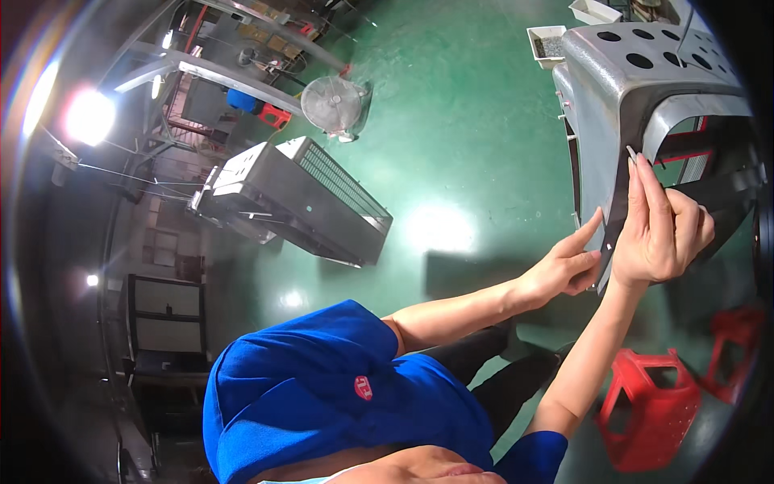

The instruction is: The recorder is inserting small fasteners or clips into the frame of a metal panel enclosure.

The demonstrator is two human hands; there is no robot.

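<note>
A small red badge (364, 388) with pale, letter-like marks sits on the chest of the blue shirt (294, 407); the marks are tiny and tilted in this view, too small to read with certainty, and no other lettering, number or sign can be read

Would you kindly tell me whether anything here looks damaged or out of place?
Nothing stands out: the grey metal housing by the right hand shows no obvious damage, and its round holes look regular, probably deliberate.
</note>
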